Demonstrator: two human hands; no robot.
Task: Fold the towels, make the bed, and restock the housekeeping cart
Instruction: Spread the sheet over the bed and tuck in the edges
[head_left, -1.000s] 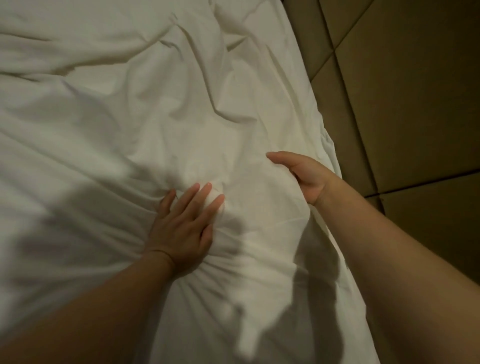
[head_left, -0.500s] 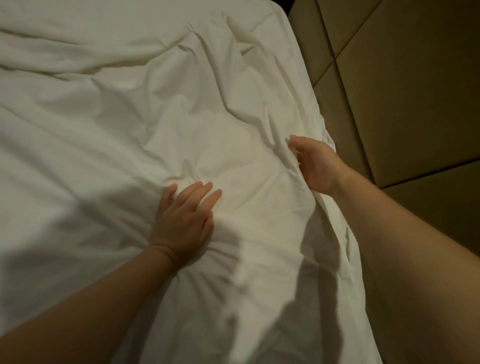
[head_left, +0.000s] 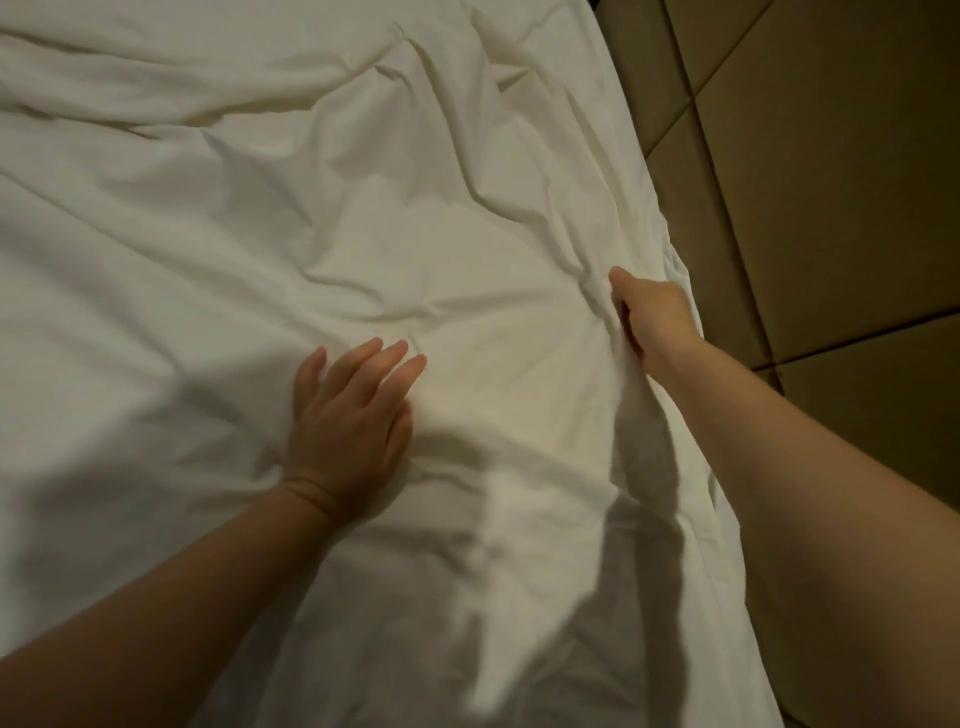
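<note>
Pressing flat with straight fingers, the left hand (head_left: 348, 421) lies on the wrinkled white fabric bed sheet (head_left: 234, 218); farther right, the right hand (head_left: 655, 317) grips a fold near its edge, fingertips hidden, beside tan padded panels (head_left: 831, 182)

"How is the white sheet (head_left: 415, 234) looking?"

"It is lying spread out wide, all crinkly, with long folds running across it. Its right side is hanging down, and a bit near that side is bunching up."

left hand (head_left: 348, 421): flat on white sheet (head_left: 208, 234) | right hand (head_left: 652, 319): gripping sheet fold near bed edge
</note>
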